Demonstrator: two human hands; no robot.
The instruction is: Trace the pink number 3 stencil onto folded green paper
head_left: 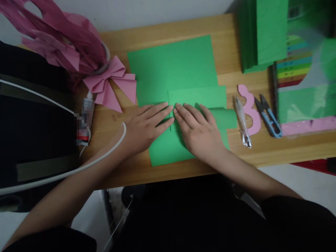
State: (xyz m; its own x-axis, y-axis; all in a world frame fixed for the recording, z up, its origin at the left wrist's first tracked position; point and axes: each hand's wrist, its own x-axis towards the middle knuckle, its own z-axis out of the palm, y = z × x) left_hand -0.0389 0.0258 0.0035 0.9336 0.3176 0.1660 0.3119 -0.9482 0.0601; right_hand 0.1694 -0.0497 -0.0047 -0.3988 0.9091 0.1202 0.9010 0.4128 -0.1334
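A large green paper sheet (pixel 170 70) lies on the wooden table. On top of it is a smaller green paper piece (pixel 198 96), and a curled green flap (pixel 225 118) sticks out to the right past the sheet's edge. My left hand (pixel 145 129) lies with outstretched fingers at the smaller piece's left edge. My right hand (pixel 201 134) rests flat on that piece, its fingers extended toward the left. The fingertips of both hands nearly meet at a dark line along the edge. What lies under the right palm is hidden.
Right of the paper are a clear-barrelled pen (pixel 241 117), a wavy pink cutout (pixel 253 112) and blue thread snips (pixel 269 117). Green paper stacks (pixel 271 35) stand at the back right. A pink paper bow (pixel 111 82) and a glue-like tube (pixel 86 117) are at left; a white cable (pixel 78 168) crosses my left forearm.
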